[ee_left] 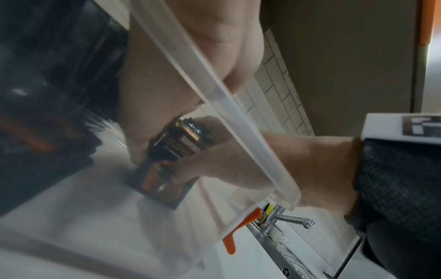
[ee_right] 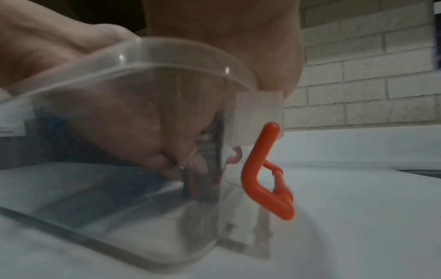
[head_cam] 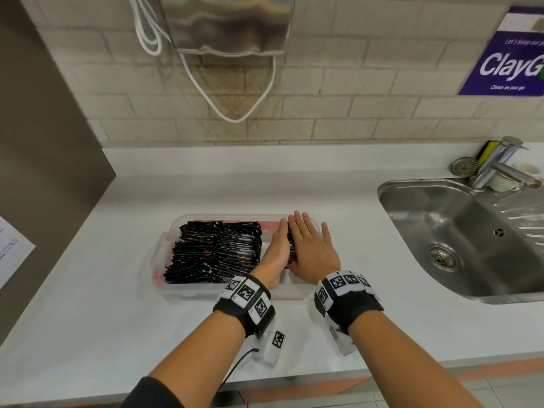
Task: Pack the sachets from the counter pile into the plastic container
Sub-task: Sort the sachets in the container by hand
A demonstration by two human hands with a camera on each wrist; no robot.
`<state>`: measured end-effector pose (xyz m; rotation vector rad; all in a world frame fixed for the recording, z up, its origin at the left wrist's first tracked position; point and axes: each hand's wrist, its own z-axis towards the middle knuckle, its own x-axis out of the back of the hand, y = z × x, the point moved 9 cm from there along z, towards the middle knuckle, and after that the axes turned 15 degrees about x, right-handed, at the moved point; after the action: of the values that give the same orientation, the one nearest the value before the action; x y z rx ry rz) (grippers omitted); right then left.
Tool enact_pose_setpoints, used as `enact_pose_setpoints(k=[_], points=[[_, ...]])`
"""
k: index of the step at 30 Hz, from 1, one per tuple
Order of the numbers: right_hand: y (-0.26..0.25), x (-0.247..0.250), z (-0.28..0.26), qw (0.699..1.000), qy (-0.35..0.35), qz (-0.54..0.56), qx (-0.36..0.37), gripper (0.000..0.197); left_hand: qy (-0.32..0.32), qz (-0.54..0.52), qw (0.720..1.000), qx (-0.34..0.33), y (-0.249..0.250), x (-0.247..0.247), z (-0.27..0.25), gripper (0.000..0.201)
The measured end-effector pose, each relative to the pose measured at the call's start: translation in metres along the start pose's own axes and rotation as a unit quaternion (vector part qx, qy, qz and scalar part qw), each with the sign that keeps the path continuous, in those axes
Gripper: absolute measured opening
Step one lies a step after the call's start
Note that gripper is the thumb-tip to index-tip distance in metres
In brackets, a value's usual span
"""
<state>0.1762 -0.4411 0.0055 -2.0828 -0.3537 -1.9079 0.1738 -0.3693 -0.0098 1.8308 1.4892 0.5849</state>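
A clear plastic container (head_cam: 164, 240) with orange latches (ee_right: 262, 169) sits on the white counter. Two tight rows of black sachets (head_cam: 215, 251) stand in its left and middle parts. Both hands are in its right part with a small stack of sachets (head_cam: 290, 242) between them. My left hand (head_cam: 275, 254) lies flat, fingers straight, against the stack's left side. My right hand (head_cam: 312, 251) covers the stack from the right with fingers spread. In the left wrist view its thumb (ee_left: 214, 164) presses the front sachet (ee_left: 171, 151), marked with orange and gold print.
A steel sink (head_cam: 441, 225) with a tap (head_cam: 506, 169) and a white cup (head_cam: 506, 181) lies to the right. A sheet of paper (head_cam: 11, 248) hangs on the dark panel at far left. A metal dispenser (head_cam: 229, 25) with white cords hangs on the tiled wall above.
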Motion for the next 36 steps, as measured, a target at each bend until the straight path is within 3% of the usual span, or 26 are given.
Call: enact_pose_setpoints(k=[7, 15, 18, 21, 22, 24, 26, 30, 32, 36], points=[[0.001, 0.003, -0.002, 1.000, 0.014, 0.022, 0.001, 0.094, 0.009, -0.013, 1.000, -0.004, 0.001, 0.003, 0.003, 0.068], [0.001, 0.005, -0.002, 0.998, 0.044, 0.036, 0.015, 0.097, 0.035, 0.055, 0.995, -0.071, 0.012, 0.002, -0.013, 0.065], [-0.006, 0.028, -0.010, 0.980, 0.167, 0.085, 0.062, 0.081, 0.031, 0.097, 0.990, -0.094, 0.021, 0.015, -0.027, 0.072], [-0.020, 0.057, -0.032, 0.930, 0.334, 0.065, 0.135, 0.043, -0.011, 0.136, 0.979, -0.151, 0.040, 0.039, -0.055, 0.063], [-0.024, 0.060, -0.036, 0.921, 0.355, 0.070, 0.145, 0.031, -0.019, 0.171, 0.968, -0.182, 0.049, 0.049, -0.068, 0.050], [-0.033, 0.055, -0.032, 0.921, 0.319, 0.155, 0.158, 0.016, -0.005, 0.288, 0.927, -0.239, 0.063, 0.068, -0.093, 0.027], [-0.047, 0.045, -0.024, 0.913, 0.255, 0.265, 0.177, 0.007, 0.008, 0.418, 0.871, -0.258, 0.065, 0.082, -0.105, 0.025], [-0.064, 0.024, -0.010, 0.899, 0.165, 0.381, 0.143, 0.023, 0.001, 0.618, 0.758, -0.206, 0.041, 0.096, -0.098, 0.033], [-0.064, 0.013, -0.008, 0.898, 0.131, 0.405, 0.110, 0.031, -0.007, 0.647, 0.738, -0.192, 0.030, 0.100, -0.093, 0.037], [-0.060, 0.006, -0.004, 0.891, 0.091, 0.440, 0.073, 0.036, -0.010, 0.649, 0.735, -0.196, 0.023, 0.104, -0.089, 0.035]])
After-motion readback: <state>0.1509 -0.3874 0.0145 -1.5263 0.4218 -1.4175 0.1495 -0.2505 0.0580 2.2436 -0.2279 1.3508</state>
